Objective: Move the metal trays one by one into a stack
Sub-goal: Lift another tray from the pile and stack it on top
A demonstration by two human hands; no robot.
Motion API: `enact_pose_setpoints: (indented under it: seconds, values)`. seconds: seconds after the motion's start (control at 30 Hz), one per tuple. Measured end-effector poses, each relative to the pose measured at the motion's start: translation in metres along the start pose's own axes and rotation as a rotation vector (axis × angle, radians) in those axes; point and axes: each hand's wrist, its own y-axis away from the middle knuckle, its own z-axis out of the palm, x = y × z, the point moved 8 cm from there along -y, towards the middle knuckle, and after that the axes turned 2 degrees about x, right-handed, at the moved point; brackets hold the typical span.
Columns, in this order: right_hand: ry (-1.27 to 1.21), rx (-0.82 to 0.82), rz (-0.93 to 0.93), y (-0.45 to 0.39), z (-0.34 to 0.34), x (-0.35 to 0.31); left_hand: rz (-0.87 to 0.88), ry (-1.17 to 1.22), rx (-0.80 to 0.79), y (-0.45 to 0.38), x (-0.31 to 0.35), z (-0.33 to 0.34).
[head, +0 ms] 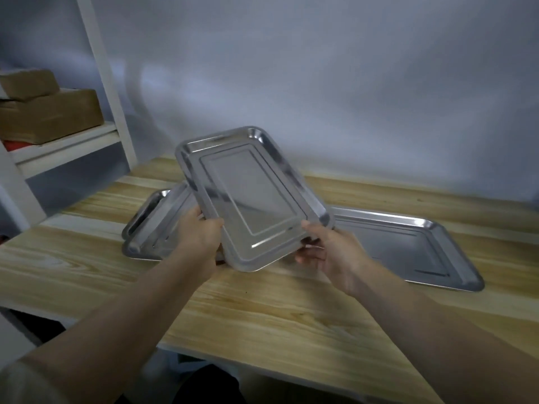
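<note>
A shiny rectangular metal tray point(250, 193) is held tilted in the air above the wooden table point(262, 310), its far end raised. My left hand point(198, 237) grips its near left edge and my right hand point(326, 252) grips its near right corner. Behind my left hand, a pile of metal trays point(151, 225) lies on the table, partly hidden by the held tray. A larger flat metal tray point(408, 246) rests alone on the table to the right.
A white shelf unit point(67, 147) stands at the left with brown cardboard boxes point(46, 112) on it. A grey wall rises behind the table. The table's front edge runs diagonally below my forearms.
</note>
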Motion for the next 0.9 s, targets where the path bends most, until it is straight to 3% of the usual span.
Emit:
enact_pose_setpoints:
  seconds: [0.13, 0.43, 0.67, 0.9]
  values:
    - [-0.025, 0.070, -0.027, 0.003, -0.039, -0.009, 0.026, -0.076, -0.016, 0.008, 0.002, 0.018]
    - [0.036, 0.181, -0.005, 0.024, -0.103, -0.009, 0.110, -0.198, -0.232, 0.036, 0.000, 0.081]
    - [0.070, 0.327, -0.077, 0.037, -0.153, -0.016, 0.061, -0.194, -0.382, 0.056, -0.001, 0.122]
    - [0.077, 0.336, -0.059, 0.043, -0.198, -0.018, -0.043, -0.152, -0.420, 0.053, 0.000, 0.154]
